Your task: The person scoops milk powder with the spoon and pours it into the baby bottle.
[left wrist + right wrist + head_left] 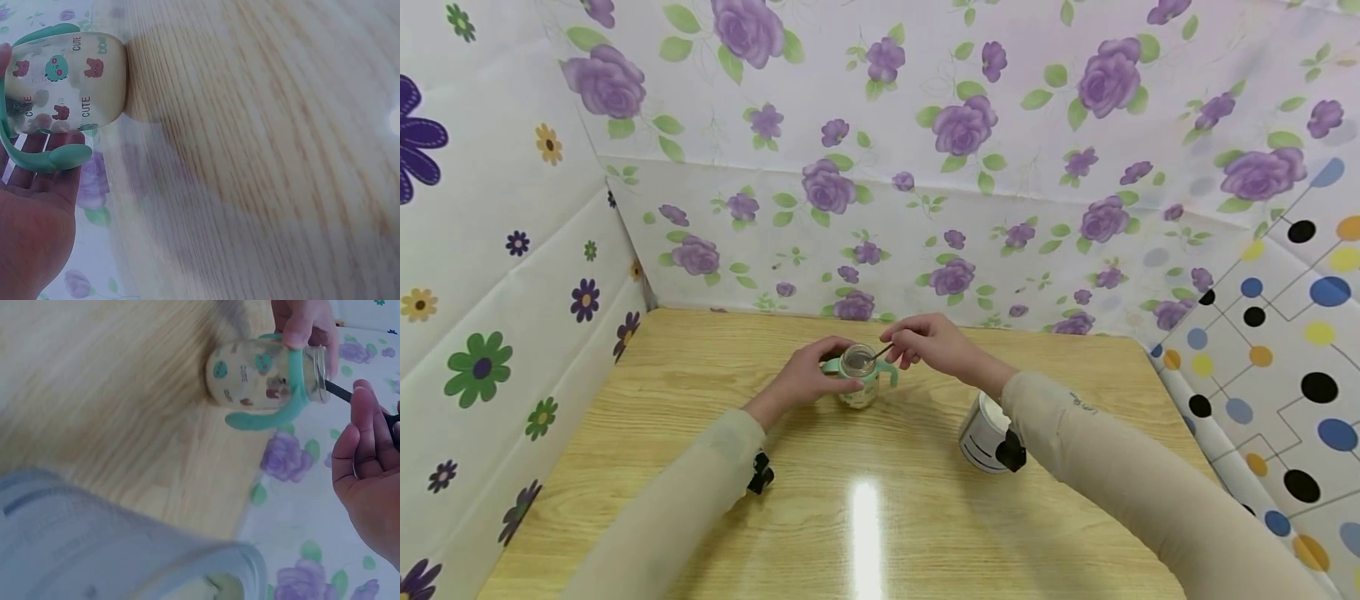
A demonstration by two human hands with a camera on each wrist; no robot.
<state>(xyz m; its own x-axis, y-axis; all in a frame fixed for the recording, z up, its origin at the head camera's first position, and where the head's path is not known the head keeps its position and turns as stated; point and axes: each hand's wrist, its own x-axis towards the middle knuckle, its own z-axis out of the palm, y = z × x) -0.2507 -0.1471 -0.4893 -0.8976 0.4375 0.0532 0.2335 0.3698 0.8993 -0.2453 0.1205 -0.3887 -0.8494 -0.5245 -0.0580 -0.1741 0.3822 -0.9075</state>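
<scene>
A clear baby bottle (860,392) with green handles, cartoon prints and an uncapped mouth stands upright on the wooden table. My left hand (808,372) grips it around the upper part, thumb toward me and fingers behind. In the left wrist view, the bottle (69,81) has pale contents, and the palm (37,231) is beside a green handle (53,159). Above the mouth, my right hand (934,342) pinches a slim dark stick-like utensil (339,392). Its lower end goes into the bottle's mouth, so I cannot tell its shape.
An uncovered white and grey can (979,437) with pale contents stands to the right, below my right forearm. The wooden table (760,517) meets a flower-printed wall covering (880,208) at the back. Patterned sheets also hang left and right.
</scene>
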